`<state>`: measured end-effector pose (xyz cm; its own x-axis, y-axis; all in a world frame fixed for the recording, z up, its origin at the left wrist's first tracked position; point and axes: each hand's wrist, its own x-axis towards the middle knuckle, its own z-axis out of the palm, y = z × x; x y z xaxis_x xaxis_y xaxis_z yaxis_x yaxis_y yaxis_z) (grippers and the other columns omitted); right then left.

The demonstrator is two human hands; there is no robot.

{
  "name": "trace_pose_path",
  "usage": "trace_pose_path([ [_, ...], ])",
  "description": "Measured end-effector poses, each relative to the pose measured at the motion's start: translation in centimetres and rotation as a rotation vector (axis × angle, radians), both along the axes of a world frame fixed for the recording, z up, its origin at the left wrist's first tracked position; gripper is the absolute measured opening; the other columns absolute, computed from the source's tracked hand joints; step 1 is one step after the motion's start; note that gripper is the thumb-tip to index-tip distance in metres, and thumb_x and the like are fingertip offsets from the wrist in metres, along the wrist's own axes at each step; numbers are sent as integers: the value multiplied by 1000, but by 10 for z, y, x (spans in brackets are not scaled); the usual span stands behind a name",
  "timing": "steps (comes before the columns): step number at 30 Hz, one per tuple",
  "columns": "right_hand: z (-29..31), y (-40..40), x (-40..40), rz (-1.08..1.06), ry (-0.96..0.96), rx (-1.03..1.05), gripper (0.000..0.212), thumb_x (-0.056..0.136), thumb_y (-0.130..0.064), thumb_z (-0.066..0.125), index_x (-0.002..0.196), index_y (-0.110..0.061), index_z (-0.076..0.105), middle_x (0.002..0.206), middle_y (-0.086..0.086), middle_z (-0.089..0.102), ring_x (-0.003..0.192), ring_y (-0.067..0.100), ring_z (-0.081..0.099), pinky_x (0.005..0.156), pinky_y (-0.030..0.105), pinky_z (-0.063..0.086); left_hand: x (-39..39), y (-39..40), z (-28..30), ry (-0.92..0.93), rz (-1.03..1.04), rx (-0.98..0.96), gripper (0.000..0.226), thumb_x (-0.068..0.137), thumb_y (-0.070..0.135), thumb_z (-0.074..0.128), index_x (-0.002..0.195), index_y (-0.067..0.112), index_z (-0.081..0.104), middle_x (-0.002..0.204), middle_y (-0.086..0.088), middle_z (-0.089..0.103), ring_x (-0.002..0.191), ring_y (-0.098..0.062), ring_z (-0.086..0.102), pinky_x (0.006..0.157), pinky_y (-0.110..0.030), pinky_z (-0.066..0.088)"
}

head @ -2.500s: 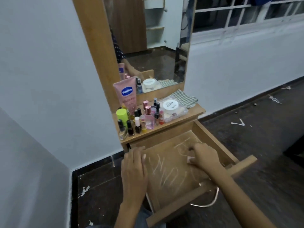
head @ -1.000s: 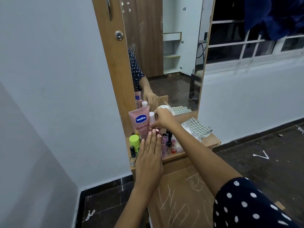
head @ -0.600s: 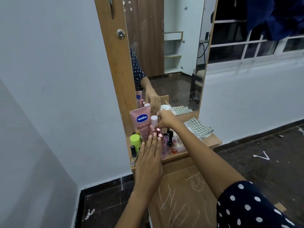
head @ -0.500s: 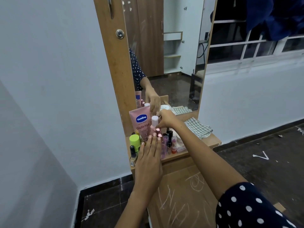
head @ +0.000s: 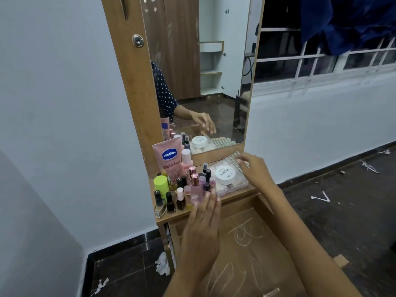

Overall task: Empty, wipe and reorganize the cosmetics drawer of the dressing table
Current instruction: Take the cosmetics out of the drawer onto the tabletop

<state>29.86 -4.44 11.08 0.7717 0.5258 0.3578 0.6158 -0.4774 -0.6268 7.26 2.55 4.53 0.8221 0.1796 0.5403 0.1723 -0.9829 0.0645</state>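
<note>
Head view: right hand point(head: 255, 170) spread over checked cloth point(head: 232, 157); left hand point(head: 203, 228) flat (fingertips by bottles point(head: 184, 189)) above open drawer point(head: 246, 254), frame centre.

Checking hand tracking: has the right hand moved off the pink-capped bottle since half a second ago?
Yes. The right hand has moved right, away from the Vaseline tube, and is now by the checked cloth beyond the white jar.

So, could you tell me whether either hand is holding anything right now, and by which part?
Nothing is held: the left hand is flat and open, the right hand relaxed above the checked cloth.
</note>
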Motion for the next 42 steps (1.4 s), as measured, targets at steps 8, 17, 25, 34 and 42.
trace_pose_path([
  [8, -53, -41, 17, 120, -42, -308, 39, 99, -14, 39, 137, -15, 47, 144, 5, 47, 132, 23, 41, 111, 35, 30, 35, -29, -30, 236, -51, 91, 65, 83, 28, 57, 141, 4, 39, 153, -12, 27, 142, -23, 23, 114, -40, 11],
  [17, -54, -35, 13, -59, -246, -513, 40, 98, -23, 38, 137, -26, 45, 137, 2, 48, 123, 25, 43, 99, 38, 32, 79, -20, -9, 315, 64, 281, 75, 99, 38, 33, 145, 2, -13, 153, -14, -21, 139, -24, -25, 109, -41, -19],
  [25, -45, -39, 17, 22, -228, -472, 25, 96, -23, 41, 109, -11, 59, 118, 9, 55, 108, 25, 51, 91, 36, 41, 91, -16, -3, 369, 65, 267, 77, 101, 39, 30, 142, 2, -25, 150, -14, -29, 138, -23, -28, 107, -39, -22],
  [34, -53, -42, 8, 54, -165, -527, 41, 97, -22, 46, 137, -15, 45, 138, 8, 47, 125, 27, 43, 104, 38, 38, 99, -20, 4, 483, 158, 273, 77, 100, 37, 28, 140, -1, -26, 152, -17, -26, 141, -27, -25, 107, -41, -21],
  [42, -35, -39, 17, 219, -9, -502, 49, 94, -22, 54, 140, -12, 39, 150, 7, 35, 138, 25, 34, 110, 35, 29, 98, -17, 10, 468, 89, 194, 73, 98, 23, 33, 146, 7, -21, 154, -11, -24, 144, -24, -17, 109, -39, -19],
])
